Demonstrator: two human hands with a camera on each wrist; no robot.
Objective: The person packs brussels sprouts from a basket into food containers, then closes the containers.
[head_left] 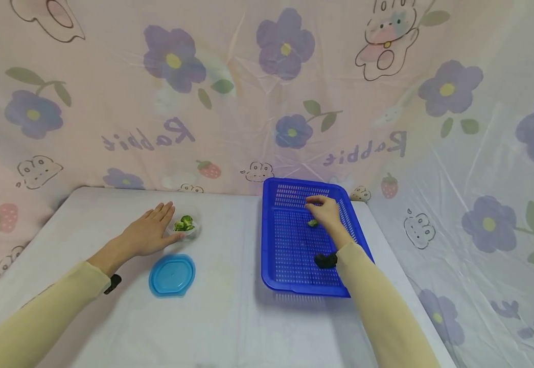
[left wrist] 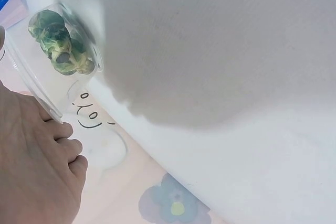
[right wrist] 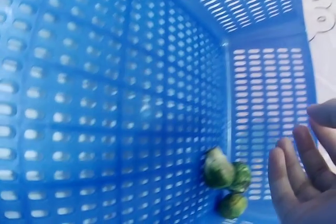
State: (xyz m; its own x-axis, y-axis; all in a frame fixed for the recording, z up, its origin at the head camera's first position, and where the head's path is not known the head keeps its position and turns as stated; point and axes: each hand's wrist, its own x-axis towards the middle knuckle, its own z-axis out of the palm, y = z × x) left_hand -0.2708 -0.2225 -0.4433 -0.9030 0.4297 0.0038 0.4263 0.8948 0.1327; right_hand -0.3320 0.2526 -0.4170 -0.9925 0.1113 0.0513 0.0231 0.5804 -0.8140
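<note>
My left hand (head_left: 149,232) lies with straight fingers and spread thumb against the side of a small clear plastic container (head_left: 195,213). Several Brussels sprouts (left wrist: 60,40) are inside it. In the left wrist view the left fingertips come right at the container's rim. Over the far right part of a blue perforated basket (head_left: 269,240), my right hand (head_left: 325,210) hovers with loosely bent fingers and nothing seen between them. Three Brussels sprouts (right wrist: 218,170) lie together in a corner of the basket, close to the right fingers; the hand partly hides them in the head view.
A light blue lid (head_left: 172,276) lies on the white table (head_left: 221,317) in front of the container. Behind and to the right hangs a printed cloth (head_left: 230,102) with flowers and rabbits. Dark wrist-camera mounts (head_left: 325,260) sit at the sleeves.
</note>
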